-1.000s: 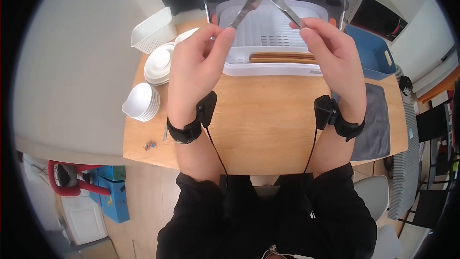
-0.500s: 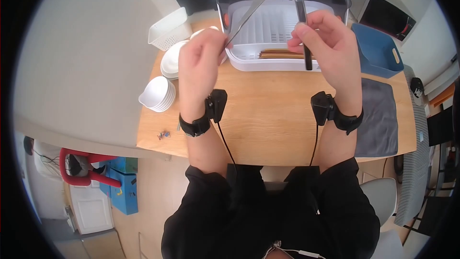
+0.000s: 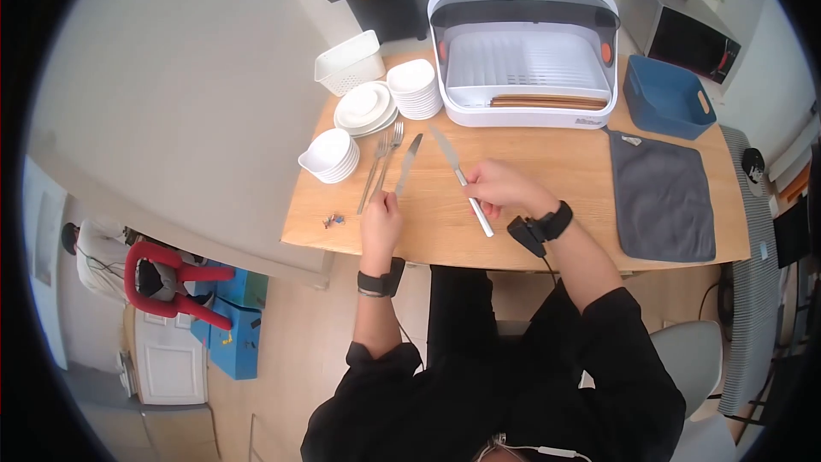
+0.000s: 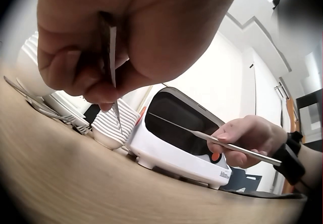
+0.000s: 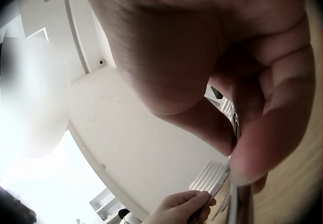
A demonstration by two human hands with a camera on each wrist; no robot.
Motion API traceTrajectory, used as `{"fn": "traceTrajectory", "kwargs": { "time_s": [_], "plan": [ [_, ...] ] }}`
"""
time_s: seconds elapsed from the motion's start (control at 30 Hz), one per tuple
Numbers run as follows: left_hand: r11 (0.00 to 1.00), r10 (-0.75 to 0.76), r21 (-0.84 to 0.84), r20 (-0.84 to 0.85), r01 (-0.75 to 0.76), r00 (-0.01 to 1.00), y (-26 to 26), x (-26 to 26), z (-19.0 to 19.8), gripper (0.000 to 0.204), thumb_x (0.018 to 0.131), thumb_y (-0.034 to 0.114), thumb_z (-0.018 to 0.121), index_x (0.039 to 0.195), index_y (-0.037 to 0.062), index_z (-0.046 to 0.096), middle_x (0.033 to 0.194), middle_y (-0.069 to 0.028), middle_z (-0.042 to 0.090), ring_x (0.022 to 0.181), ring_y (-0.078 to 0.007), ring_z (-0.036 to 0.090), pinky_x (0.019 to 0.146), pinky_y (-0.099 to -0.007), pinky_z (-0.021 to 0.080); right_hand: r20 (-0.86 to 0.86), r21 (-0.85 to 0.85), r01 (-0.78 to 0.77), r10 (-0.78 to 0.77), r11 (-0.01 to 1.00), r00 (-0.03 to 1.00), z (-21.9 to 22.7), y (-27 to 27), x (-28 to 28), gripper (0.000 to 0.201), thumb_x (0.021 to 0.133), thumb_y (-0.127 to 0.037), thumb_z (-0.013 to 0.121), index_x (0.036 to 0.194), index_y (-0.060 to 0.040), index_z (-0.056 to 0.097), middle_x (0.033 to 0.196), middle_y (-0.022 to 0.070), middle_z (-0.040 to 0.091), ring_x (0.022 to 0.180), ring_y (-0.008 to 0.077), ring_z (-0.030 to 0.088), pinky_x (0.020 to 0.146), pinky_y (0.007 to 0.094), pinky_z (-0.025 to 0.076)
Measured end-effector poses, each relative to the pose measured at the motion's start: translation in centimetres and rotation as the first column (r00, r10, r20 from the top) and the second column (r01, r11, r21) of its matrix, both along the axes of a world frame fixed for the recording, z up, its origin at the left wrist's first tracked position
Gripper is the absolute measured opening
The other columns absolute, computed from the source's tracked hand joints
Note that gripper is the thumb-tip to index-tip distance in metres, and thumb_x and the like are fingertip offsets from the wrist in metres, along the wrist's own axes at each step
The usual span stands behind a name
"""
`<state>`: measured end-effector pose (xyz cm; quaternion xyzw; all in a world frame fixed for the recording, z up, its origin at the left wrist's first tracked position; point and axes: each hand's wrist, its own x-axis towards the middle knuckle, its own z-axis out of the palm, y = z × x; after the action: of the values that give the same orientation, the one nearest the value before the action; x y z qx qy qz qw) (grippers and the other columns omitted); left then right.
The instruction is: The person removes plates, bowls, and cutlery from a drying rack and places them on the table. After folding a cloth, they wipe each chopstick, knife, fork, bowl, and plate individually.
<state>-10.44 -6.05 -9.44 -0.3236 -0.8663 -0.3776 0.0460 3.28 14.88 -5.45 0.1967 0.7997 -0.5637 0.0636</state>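
In the head view my left hand (image 3: 380,227) grips a table knife (image 3: 409,164), its blade pointing away from me, close over the wooden table. Two forks (image 3: 373,173) lie side by side just left of that knife. My right hand (image 3: 505,186) pinches a second table knife (image 3: 445,149) by its silver handle, thumb and fingers around the middle. That blade points away and to the left, and the handle end sticks out towards me. From the left wrist, this second knife (image 4: 229,146) shows raised above the tabletop.
Behind the hands stands a white dish box (image 3: 530,111) with chopsticks (image 3: 547,102) in its front tray. White bowls (image 3: 329,156), plates (image 3: 366,109) and a white basket (image 3: 349,64) are at the left. At the right are a blue bin (image 3: 671,98) and a grey cloth (image 3: 663,197).
Both hands have come down and back from in front of the dish box to low over the table, each still holding its knife. The head view has shifted, and the forks now show.
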Motion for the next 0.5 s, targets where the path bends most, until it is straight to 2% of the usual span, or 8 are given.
{"fn": "traceTrajectory", "kwargs": {
  "time_s": [0.03,0.07,0.23,0.3,0.37,0.4,0.47,0.5],
  "plan": [
    [0.998,0.037,-0.046,-0.041,-0.039,0.998,-0.3,0.0,-0.4,0.022,0.094,0.016,0.052,0.089,-0.0041,0.06,0.076,-0.0268,0.062,0.075,-0.046,0.061,0.065,-0.0495,0.048,0.021,-0.121,0.006,-0.003,0.993,1.0,-1.3,-0.6,-0.9,0.021,0.085,-0.011,0.056,0.08,0.0081,0.062,0.066,0.0153,0.064,0.051,0.0213,0.065,0.045,0.0314,0.055],
    [0.998,0.035,-0.045,-0.049,-0.038,0.998,-0.3,-0.2,-0.8,0.022,0.094,0.016,0.052,0.089,-0.0041,0.06,0.076,-0.0268,0.062,0.075,-0.046,0.061,0.065,-0.0495,0.048,0.013,-0.12,0.006,-0.005,0.993,1.0,-2.4,-1.1,-1.9,0.021,0.085,-0.011,0.056,0.08,0.0081,0.062,0.066,0.0153,0.064,0.051,0.0213,0.065,0.045,0.0314,0.055],
    [0.997,0.012,-0.078,-0.119,-0.022,0.993,0.2,-2.1,-3.2,0.019,0.09,0.013,0.054,0.088,-0.0044,0.061,0.086,-0.0287,0.063,0.083,-0.0455,0.062,0.073,-0.0511,0.049,-0.037,-0.382,0.135,-0.161,0.914,0.986,-5.7,-3.2,-5.9,0.018,0.088,-0.01,0.054,0.088,0.0082,0.058,0.075,0.0156,0.063,0.054,0.0217,0.064,0.049,0.0322,0.057],
    [0.996,-0.039,-0.087,-0.125,0.029,0.991,0.0,-2.7,-3.9,0.016,0.088,0.012,0.055,0.088,-0.0038,0.061,0.088,-0.0294,0.063,0.084,-0.0454,0.061,0.074,-0.0511,0.049,-0.108,-0.368,0.112,-0.162,0.923,0.981,-5.4,-4.1,-6.2,0.018,0.088,-0.01,0.054,0.092,0.0072,0.056,0.074,0.0147,0.063,0.055,0.0225,0.065,0.05,0.0335,0.058],
    [0.992,-0.091,-0.095,-0.133,0.079,0.987,-0.1,-2.6,-3.6,0.014,0.086,0.01,0.056,0.089,-0.0032,0.061,0.091,-0.0301,0.062,0.084,-0.0453,0.061,0.075,-0.0512,0.049,-0.136,-0.091,0.136,-0.147,0.987,0.98,-4.2,-5.1,-5.7,0.021,0.086,-0.01,0.055,0.097,0.0078,0.053,0.073,0.0154,0.063,0.057,0.0242,0.066,0.048,0.0345,0.056],
    [0.988,-0.112,-0.119,-0.101,0.1,0.989,0.0,-2.5,-3.5,0.014,0.084,0.009,0.057,0.088,-0.0036,0.061,0.09,-0.0302,0.062,0.084,-0.0452,0.061,0.075,-0.0512,0.049,-0.134,-0.092,0.135,-0.147,0.987,0.98,-4.2,-5.6,-5.6,0.021,0.086,-0.01,0.055,0.097,0.0078,0.053,0.073,0.0154,0.063,0.057,0.0242,0.066,0.048,0.0345,0.056],
    [0.983,-0.13,-0.142,-0.07,0.12,0.989,0.0,-2.1,-3.0,0.013,0.083,0.008,0.057,0.088,-0.004,0.061,0.089,-0.0303,0.062,0.083,-0.0452,0.06,0.075,-0.0511,0.049,-0.349,0.283,0.182,-0.076,0.942,0.934,-5.0,-6.3,-5.6,0.028,0.084,-0.012,0.057,0.102,0.0079,0.052,0.076,0.0204,0.065,0.063,0.0315,0.067,0.053,0.0413,0.054],
    [0.982,-0.123,-0.154,-0.116,0.105,0.986,0.1,-1.8,-2.7,0.013,0.083,0.007,0.057,0.087,-0.0044,0.061,0.089,-0.03,0.063,0.084,-0.0454,0.061,0.074,-0.0512,0.05,-0.349,0.285,0.182,-0.075,0.941,0.934,-5.3,-6.5,-5.6,0.028,0.084,-0.012,0.057,0.102,0.0079,0.052,0.076,0.0204,0.065,0.063,0.0315,0.067,0.053,0.0413,0.054]
  ]
}}
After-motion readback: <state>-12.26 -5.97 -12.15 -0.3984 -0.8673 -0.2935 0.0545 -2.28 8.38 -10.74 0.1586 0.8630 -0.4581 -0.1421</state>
